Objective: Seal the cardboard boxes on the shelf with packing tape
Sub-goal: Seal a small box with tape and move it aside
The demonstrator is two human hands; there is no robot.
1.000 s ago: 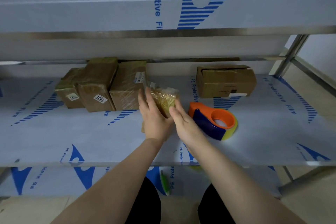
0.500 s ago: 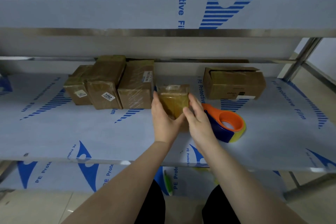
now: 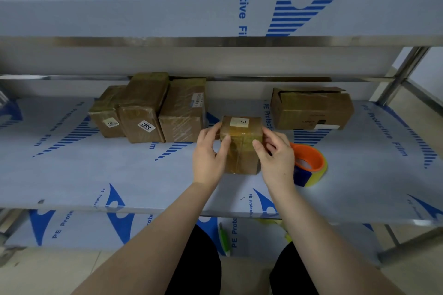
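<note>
Three taped-up boxes [image 3: 148, 108] stand behind and left of the small box [image 3: 242, 148] on the film-covered shelf [image 3: 96, 175]. A bigger cardboard box [image 3: 311, 110] with loose flaps sits behind it to the right, and an orange and blue tape dispenser [image 3: 310, 163] lies just right of it, partly hidden by the right hand [image 3: 275, 160]. The small box is brown, shiny with tape, with a white sticker reading 204 on top, and the left hand [image 3: 208, 155] and right hand grip its two sides, fingers curled over its edges.

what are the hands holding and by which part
Both grip the small taped box marked 204: left hand on its left side, right hand on its right side.
</note>
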